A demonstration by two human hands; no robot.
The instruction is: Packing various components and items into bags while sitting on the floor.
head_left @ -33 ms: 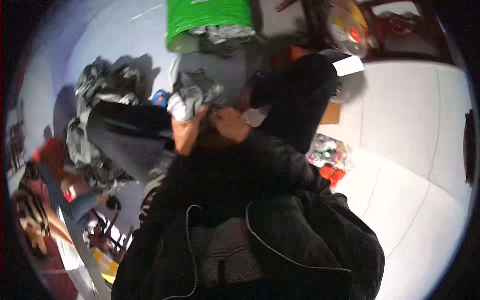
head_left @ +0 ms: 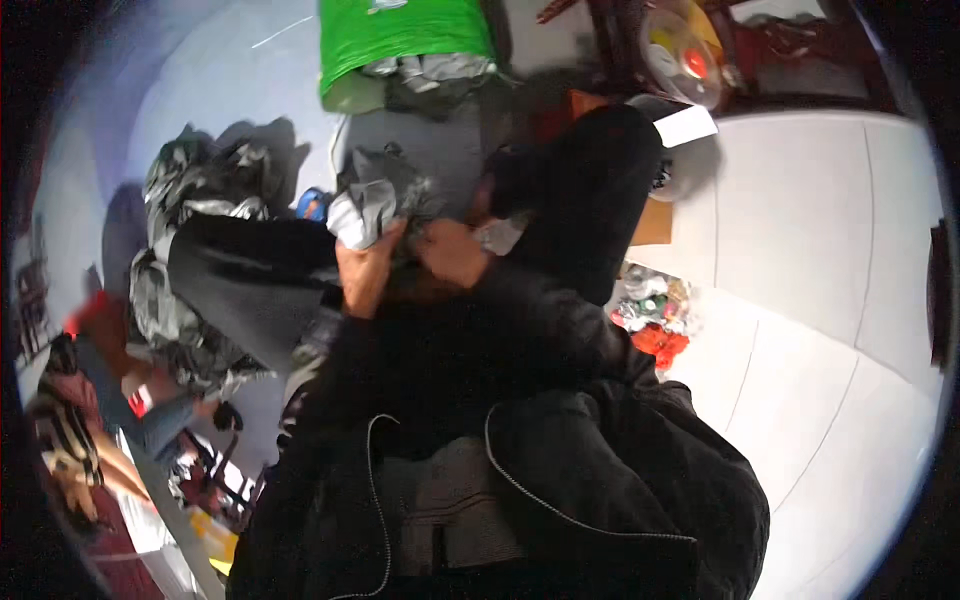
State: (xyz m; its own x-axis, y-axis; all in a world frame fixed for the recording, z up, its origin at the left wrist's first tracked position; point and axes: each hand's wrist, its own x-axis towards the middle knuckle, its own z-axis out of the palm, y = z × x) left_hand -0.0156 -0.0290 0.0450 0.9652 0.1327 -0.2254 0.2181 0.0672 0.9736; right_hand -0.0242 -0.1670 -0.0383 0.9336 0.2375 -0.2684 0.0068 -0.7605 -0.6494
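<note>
Between my legs, my left hand point(head_left: 364, 272) is closed around a crumpled light-grey and white piece of cloth point(head_left: 372, 208). Close beside it, my right hand point(head_left: 454, 254) has its fingers curled at the darker grey end of the same bundle. What lies between those fingertips is too blurred to make out. Under the bundle is a grey surface point(head_left: 437, 140). Just left of the cloth lies a small blue object point(head_left: 313, 204).
A bright green bag point(head_left: 405, 40) with grey cloth at its mouth stands ahead. Dark-grey crumpled material point(head_left: 205, 170) is heaped to my left. On the right are a clear round container point(head_left: 682, 60), a cardboard piece point(head_left: 655, 222) and small scraps point(head_left: 655, 300). Other people point(head_left: 90, 400) are at lower left.
The whole view has shifted slightly, so the green bag and cloth appear a little farther left. My hands keep their hold on the bundle, nearly unmoved.
</note>
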